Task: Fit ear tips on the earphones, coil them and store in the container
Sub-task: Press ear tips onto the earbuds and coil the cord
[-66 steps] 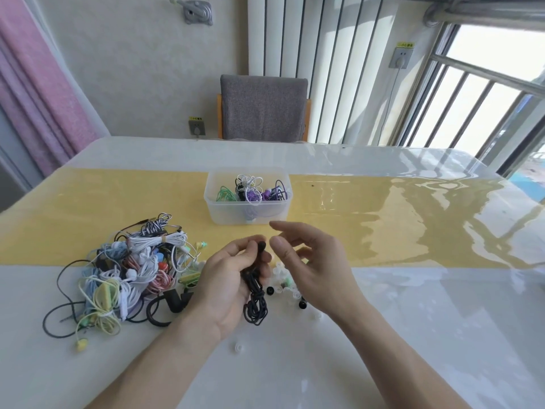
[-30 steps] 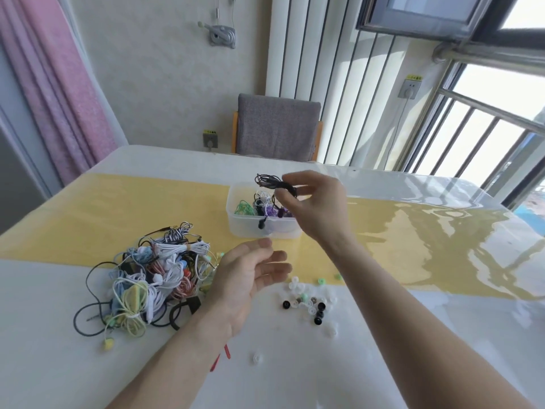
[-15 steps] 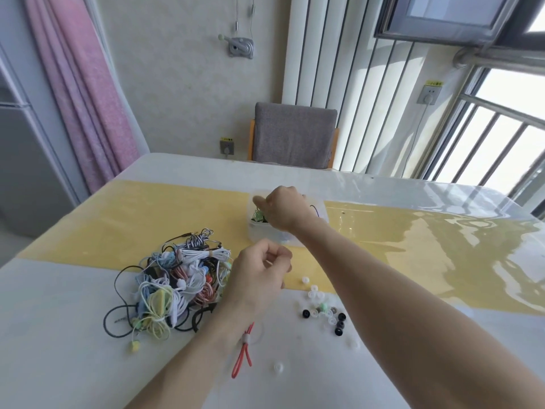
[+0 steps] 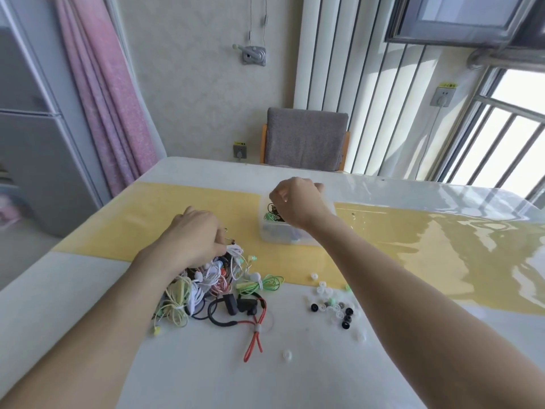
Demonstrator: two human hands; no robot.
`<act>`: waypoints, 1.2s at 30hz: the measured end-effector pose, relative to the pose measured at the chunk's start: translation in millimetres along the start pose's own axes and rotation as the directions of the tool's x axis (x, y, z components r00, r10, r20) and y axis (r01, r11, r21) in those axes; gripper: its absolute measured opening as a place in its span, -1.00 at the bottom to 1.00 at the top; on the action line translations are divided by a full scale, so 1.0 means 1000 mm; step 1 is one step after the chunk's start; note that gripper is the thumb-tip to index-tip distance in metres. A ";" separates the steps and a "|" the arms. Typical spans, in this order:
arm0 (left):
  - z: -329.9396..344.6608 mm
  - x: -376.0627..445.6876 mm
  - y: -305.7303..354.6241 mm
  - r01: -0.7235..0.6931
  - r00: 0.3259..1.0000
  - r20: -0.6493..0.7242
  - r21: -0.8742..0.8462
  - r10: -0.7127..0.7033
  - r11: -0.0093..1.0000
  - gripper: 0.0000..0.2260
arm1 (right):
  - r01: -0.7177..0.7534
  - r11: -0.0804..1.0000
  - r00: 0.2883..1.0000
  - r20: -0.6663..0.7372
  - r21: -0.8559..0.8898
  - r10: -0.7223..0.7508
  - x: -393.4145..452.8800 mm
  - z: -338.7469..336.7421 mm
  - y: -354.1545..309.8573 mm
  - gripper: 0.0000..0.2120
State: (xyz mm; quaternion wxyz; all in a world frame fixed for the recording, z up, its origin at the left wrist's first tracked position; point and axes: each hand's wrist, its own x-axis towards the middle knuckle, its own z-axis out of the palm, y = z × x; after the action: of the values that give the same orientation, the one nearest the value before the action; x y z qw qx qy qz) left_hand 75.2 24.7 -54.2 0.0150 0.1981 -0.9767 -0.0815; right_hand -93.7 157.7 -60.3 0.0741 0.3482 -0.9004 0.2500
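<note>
The left hand [image 4: 196,237] rests on the far side of the pile of tangled earphones [image 4: 206,278], at roughly 9 o'clock from the middle of the surface [image 4: 206,364]; its fingers curl down into the cables and pinch a white cable at the thumb side. The pile holds white, yellow-green, pink and black cables. A coiled green earphone [image 4: 262,283] lies at the pile's 3 o'clock edge, touching it. A black-and-red earphone [image 4: 247,317] lies at the pile's 5 o'clock side, its red cable ends pointing toward the near edge of the surface. One clear ear tip [image 4: 287,355] lies apart at 6 o'clock from that earphone. The clear plastic container [image 4: 283,234] stands on the yellow runner [image 4: 413,246] at 12 o'clock from the pile's right edge; coiled dark and green earphones show inside it. The right hand [image 4: 296,202] hangs over the container mouth, fingers curled downward; whether it has hold of anything cannot be told. A scatter of loose ear tips [image 4: 334,308], clear, black and green, lies at 5 o'clock from the container, beside the right forearm.
</note>
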 end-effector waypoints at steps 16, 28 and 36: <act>0.014 -0.008 0.078 -0.022 0.995 -0.031 -0.996 0.097 -0.088 -0.83 | -0.153 0.420 0.977 0.200 0.895 -0.069 -0.104 -0.038 0.020 -0.72; 0.076 -0.017 0.133 -0.053 0.998 -0.050 -0.992 0.030 0.113 -0.89 | -0.320 0.250 0.934 0.261 0.914 0.243 -0.164 -0.025 0.073 -0.82; 0.079 -0.027 0.124 -0.154 0.988 -0.156 -0.981 -0.002 0.116 -0.89 | -0.378 0.110 0.921 0.362 0.919 0.142 -0.169 -0.028 0.071 -0.74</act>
State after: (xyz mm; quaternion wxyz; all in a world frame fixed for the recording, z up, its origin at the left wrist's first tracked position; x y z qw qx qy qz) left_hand 47.4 160.4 -111.3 0.2041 0.0922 -0.6825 -0.6958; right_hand -15.6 316.7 -116.4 -0.2959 0.1698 -0.5729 0.7453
